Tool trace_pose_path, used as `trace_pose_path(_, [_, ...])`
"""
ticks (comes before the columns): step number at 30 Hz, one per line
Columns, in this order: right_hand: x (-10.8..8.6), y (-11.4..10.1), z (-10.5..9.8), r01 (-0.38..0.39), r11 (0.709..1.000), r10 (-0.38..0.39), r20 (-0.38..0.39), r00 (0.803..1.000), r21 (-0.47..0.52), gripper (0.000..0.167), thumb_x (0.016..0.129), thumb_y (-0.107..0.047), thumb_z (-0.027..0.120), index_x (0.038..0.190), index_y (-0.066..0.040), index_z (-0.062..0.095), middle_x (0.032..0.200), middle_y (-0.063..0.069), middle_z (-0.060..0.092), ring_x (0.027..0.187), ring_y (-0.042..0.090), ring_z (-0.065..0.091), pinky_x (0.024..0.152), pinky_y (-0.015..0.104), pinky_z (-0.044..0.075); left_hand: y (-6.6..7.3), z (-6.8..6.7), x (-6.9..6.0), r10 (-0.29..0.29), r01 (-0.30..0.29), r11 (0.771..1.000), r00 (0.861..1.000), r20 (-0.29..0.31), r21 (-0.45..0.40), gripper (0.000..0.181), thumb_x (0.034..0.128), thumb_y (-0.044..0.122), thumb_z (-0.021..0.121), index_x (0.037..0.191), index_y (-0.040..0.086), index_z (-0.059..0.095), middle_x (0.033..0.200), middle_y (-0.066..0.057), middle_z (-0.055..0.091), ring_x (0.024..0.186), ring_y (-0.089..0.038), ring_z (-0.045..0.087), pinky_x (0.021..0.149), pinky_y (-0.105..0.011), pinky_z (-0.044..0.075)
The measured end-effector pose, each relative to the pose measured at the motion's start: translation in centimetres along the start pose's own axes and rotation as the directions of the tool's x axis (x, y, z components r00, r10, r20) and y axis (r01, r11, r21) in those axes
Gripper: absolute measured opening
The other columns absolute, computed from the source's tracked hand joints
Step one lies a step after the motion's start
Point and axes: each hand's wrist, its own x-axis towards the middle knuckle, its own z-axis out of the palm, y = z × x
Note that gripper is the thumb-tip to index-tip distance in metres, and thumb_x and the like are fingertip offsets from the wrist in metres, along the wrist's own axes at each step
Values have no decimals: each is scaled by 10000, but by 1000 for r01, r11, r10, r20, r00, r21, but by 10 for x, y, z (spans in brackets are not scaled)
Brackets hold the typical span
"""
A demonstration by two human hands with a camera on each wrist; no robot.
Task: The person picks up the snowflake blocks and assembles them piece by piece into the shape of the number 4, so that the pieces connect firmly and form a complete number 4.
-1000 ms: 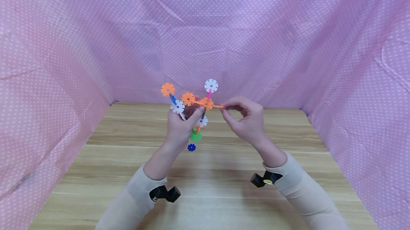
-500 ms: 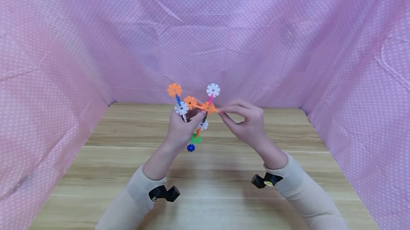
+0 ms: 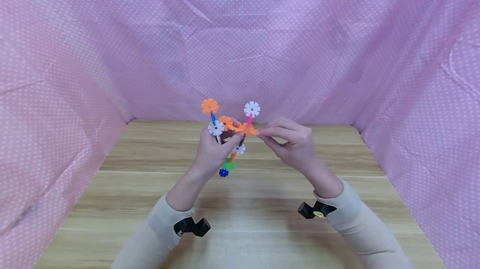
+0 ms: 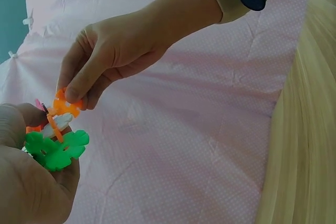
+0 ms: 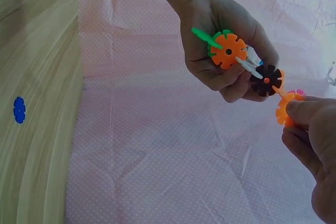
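Observation:
Above the table, my left hand (image 3: 213,150) grips a chain of interlocking notched plastic discs. It includes an orange disc (image 3: 209,106), a white disc (image 3: 216,128), a raised white disc (image 3: 252,109) on a pink one, a green disc (image 4: 58,149) and a black disc (image 5: 268,80). On the chain's right side, my right hand (image 3: 294,142) pinches an edge-on orange disc (image 5: 284,111) between thumb and fingers. That disc meets another orange disc (image 3: 247,130) in the chain. My left fingers hide part of the chain.
A single dark blue disc (image 3: 223,172) lies on the wooden table (image 3: 247,219) below the left hand. Pink dotted cloth (image 3: 240,44) stands behind the table and along both sides. Each wrist carries a black camera (image 3: 193,226).
The left hand's chain has shifted slightly right and down and tilted. The orange disc in my right fingers now sits closer to its neighbouring orange disc, less of it showing.

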Motion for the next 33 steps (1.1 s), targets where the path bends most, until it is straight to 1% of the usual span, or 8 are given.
trace_pose_path(3, [4,-2,-1,37,999,-37,1,999,-39,65,874,7,846,924,-29,826,825,83,786,711,199,717,628,230,620,2,1,0,11,-11,1000,1000,-4,-11,176,944,-75,721,1104,-36,661,980,74,756,887,-92,720,866,-226,678])
trace_pose_path(6, [7,-3,0,36,997,-36,-3,999,-70,48,892,-34,845,936,-50,833,825,71,782,706,188,713,627,238,626,3,4,0,15,-17,999,999,-45,-49,195,930,-97,716,1075,27,680,972,78,763,882,-82,730,870,-224,680])
trace_pose_path(10, [5,1,4,-88,996,88,-3,996,-20,206,820,5,876,1015,-31,820,902,113,803,773,216,756,776,184,666,3,5,0,4,-11,998,994,-111,-67,203,929,-70,737,1114,-4,685,996,76,772,925,-96,756,887,-242,687])
trace_pose_path(15, [-14,15,15,-310,948,305,75,949,77,407,797,25,884,1183,8,755,1075,156,793,923,254,776,917,222,675,4,2,-1,-22,17,999,983,-180,-30,275,927,-57,760,1175,-52,641,981,77,769,935,-121,771,870,-260,697])
trace_pose_path(20, [-36,30,39,-394,919,378,224,898,28,296,875,-30,848,1156,-7,757,1082,133,794,949,252,784,895,321,703,5,-1,-1,-35,26,999,977,-211,-48,257,920,-69,760,1112,43,630,944,80,765,913,-117,765,850,-233,692])
trace_pose_path(25, [-54,37,66,-462,887,431,381,818,-11,229,924,-76,806,1146,-34,775,1063,97,808,947,227,773,864,356,709,6,0,-1,-26,10,997,978,-206,-77,296,914,-88,747,1051,132,606,893,98,777,873,-89,760,814,-231,690])
trace_pose_path(30, [-73,41,96,-554,830,506,506,699,-63,158,927,-74,782,1081,-40,763,1003,90,790,923,227,754,854,408,710,7,0,-2,-31,10,996,975,-222,-94,305,906,-88,754,1023,148,598,893,77,781,869,-87,761,820,-227,687])
trace_pose_path(33, [-81,42,112,-569,813,525,580,623,-125,123,929,-85,781,1051,-72,770,992,59,791,935,201,748,858,355,703,8,-1,-1,-31,7,994,976,-217,-110,285,911,-63,769,1035,142,615,905,65,786,886,-99,767,828,-234,688])
